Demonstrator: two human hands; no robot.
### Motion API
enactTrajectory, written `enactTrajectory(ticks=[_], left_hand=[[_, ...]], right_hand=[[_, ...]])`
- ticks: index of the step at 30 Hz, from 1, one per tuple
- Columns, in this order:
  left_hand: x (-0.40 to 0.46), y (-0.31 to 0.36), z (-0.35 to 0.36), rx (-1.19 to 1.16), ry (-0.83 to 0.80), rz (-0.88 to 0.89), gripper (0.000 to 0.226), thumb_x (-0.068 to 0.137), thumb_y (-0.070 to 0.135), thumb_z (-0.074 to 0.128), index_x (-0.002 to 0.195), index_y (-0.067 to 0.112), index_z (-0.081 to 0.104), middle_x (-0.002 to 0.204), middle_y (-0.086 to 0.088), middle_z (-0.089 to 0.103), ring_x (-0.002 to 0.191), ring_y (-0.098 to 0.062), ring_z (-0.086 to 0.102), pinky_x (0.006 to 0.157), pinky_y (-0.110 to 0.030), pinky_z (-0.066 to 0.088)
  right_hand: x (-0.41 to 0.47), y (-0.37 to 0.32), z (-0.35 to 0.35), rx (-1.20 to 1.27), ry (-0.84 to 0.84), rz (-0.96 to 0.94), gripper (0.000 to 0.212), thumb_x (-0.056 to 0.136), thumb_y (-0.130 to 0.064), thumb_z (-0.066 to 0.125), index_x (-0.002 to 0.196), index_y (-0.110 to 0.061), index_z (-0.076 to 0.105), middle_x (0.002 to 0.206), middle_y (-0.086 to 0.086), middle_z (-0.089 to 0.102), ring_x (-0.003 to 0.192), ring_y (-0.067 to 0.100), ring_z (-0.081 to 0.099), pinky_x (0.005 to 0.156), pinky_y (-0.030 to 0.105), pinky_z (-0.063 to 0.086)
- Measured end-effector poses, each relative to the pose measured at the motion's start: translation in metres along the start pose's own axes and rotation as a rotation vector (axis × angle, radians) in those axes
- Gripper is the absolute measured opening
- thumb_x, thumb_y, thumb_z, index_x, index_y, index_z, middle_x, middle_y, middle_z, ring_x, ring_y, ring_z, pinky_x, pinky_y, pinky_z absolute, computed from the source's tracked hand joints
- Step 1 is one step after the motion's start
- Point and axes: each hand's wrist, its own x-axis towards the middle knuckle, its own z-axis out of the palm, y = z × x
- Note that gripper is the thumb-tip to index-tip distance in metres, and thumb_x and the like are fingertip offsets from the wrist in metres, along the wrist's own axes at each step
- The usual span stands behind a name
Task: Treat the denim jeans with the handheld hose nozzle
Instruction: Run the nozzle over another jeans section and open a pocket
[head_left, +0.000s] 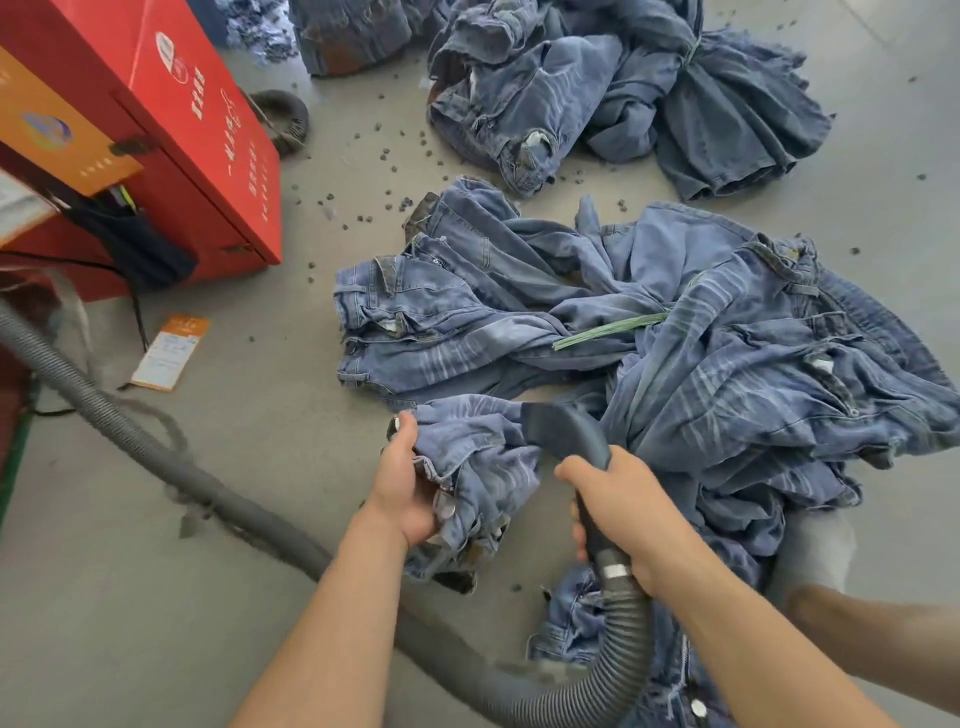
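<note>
Denim jeans (467, 483) bunched in the left hand (402, 488), nozzle (563, 428) laid against them.

The pair lies on the floor (156, 597) at the near edge of a larger heap of jeans (727, 364). The left hand's fingers curl round the gathered waistband; the right hand (623, 514) wraps the nozzle's handle, with the ribbed hose (618, 644) trailing back toward the red machine (171, 130). The mouth touches the cloth, so treatment looks under way. Next, the cloth probably needs pulling taut and turning so the nozzle can sweep untreated folds.
</note>
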Motion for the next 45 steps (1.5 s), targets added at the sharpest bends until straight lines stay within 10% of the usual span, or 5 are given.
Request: enactTrajectory(ticks=[6, 10, 16, 24, 45], left_hand=[[-0.005, 0.006, -0.044, 0.012, 0.371, -0.185, 0.102, 0.082, 0.094, 0.03, 0.139, 0.014, 0.058, 0.122, -0.022, 0.072, 0.114, -0.044, 0.064, 0.086, -0.063, 0.053], [-0.033, -0.028, -0.071, 0.358, 0.333, -0.444, 0.119, 0.065, 0.06, 0.091, 0.16, 0.02, 0.032, 0.165, -0.019, 0.03, 0.149, -0.037, 0.037, 0.113, -0.052, 0.043], [-0.036, -0.044, -0.079, 0.891, 0.387, -0.334, 0.039, 0.088, 0.026, 0.082, 0.113, -0.001, 0.069, 0.112, -0.012, 0.071, 0.105, -0.029, 0.066, 0.096, -0.036, 0.048], [-0.068, 0.025, -0.013, 0.371, 0.1, 0.119, 0.048, 0.096, 0.03, 0.064, 0.137, 0.004, 0.061, 0.129, -0.023, 0.069, 0.113, -0.037, 0.07, 0.099, -0.058, 0.055], [-0.075, -0.003, 0.015, 0.033, -0.147, 0.14, 0.038, 0.109, 0.018, 0.04, 0.122, -0.003, 0.069, 0.125, -0.027, 0.069, 0.113, -0.035, 0.07, 0.093, -0.048, 0.059]], right_hand=[[-0.037, 0.014, -0.029, 0.125, 0.013, 0.049, 0.02, 0.093, -0.022, 0.066, 0.097, -0.014, 0.048, 0.061, 0.01, 0.054, 0.045, 0.025, 0.05, 0.048, 0.035, 0.049], [-0.05, 0.024, -0.032, 0.109, -0.02, 0.123, 0.019, 0.095, -0.022, 0.066, 0.099, -0.013, 0.049, 0.063, 0.011, 0.054, 0.044, 0.025, 0.048, 0.047, 0.034, 0.048], [-0.065, 0.03, -0.029, 0.085, -0.028, 0.138, 0.019, 0.094, -0.022, 0.066, 0.1, -0.012, 0.051, 0.066, 0.014, 0.054, 0.046, 0.025, 0.049, 0.048, 0.035, 0.049], [-0.089, 0.007, -0.025, 0.095, -0.065, 0.065, 0.02, 0.094, -0.021, 0.067, 0.102, -0.012, 0.051, 0.065, 0.015, 0.053, 0.044, 0.025, 0.047, 0.045, 0.033, 0.048], [-0.105, 0.002, 0.045, -0.611, 0.041, -0.263, 0.022, 0.095, -0.044, 0.058, 0.097, -0.029, 0.043, 0.076, 0.003, 0.067, 0.063, 0.026, 0.068, 0.058, 0.036, 0.051]])
